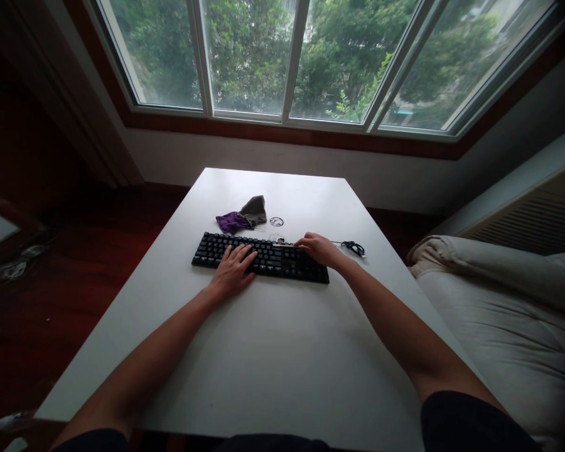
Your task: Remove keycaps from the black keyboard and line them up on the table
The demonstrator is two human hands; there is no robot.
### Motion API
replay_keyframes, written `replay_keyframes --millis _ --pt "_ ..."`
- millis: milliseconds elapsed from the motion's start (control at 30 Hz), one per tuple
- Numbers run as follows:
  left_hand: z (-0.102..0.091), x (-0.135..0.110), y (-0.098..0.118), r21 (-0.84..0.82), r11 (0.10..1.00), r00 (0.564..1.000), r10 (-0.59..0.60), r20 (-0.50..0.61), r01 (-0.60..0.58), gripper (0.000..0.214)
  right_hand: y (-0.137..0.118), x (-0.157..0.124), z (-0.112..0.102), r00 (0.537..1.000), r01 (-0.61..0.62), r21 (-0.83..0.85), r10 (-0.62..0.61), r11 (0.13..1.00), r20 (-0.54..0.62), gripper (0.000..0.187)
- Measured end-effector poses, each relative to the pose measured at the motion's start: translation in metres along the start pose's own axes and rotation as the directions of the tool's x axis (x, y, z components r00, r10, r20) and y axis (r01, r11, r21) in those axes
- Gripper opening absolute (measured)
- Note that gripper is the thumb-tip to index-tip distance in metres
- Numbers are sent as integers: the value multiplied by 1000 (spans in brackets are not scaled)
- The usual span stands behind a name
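Note:
A black keyboard (268, 258) lies across the white table. My left hand (233, 269) rests on its left half, fingers spread over the keys. Over the right part of the keyboard is my right hand (319, 247), its fingers closed on a thin, light-coloured stick-like tool (283, 244) that points left along the upper key rows. The exact kind of tool is too small to make out. Behind the keyboard lie a purple cloth (232, 221) and a grey-brown cloth (254, 210), touching each other. A small round clear piece (277, 221) lies beside them.
The keyboard's black cable (354, 248) lies coiled to the right on the white table (282, 351). A pale cushioned seat (494, 314) stands along the table's right side. A wide window (287, 63) is beyond the far edge. Loose cables (12, 270) lie on the floor at left.

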State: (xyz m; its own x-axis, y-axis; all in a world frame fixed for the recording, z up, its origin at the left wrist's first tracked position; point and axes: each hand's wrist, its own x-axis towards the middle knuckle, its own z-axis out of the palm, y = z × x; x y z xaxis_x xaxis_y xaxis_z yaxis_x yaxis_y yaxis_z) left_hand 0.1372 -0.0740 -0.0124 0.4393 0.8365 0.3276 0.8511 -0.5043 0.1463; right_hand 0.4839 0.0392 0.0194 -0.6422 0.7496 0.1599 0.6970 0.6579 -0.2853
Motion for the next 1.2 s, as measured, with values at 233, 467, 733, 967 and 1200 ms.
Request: replay_keyframes --millis 233,467,733,967,1200 --pt "4 2 0 -23 1000 1000 0 1 0 64 -5 6 7 999 -1 22 2 1000 -33 28" --pt "-2 -1 4 -8 1000 999 -24 -28 24 61 -14 17 11 1000 12 23 -12 1000 -24 26" --pt "-4 -1 10 10 998 997 -54 -54 54 59 24 -31 -12 997 -77 91 78 993 -7 25" --pt "2 -1 7 -24 998 997 -51 -49 50 60 16 -35 -11 990 -135 94 138 986 -27 24" --pt "2 -1 7 -20 999 998 -47 -38 46 59 -3 -23 2 990 -116 42 119 992 -77 27"
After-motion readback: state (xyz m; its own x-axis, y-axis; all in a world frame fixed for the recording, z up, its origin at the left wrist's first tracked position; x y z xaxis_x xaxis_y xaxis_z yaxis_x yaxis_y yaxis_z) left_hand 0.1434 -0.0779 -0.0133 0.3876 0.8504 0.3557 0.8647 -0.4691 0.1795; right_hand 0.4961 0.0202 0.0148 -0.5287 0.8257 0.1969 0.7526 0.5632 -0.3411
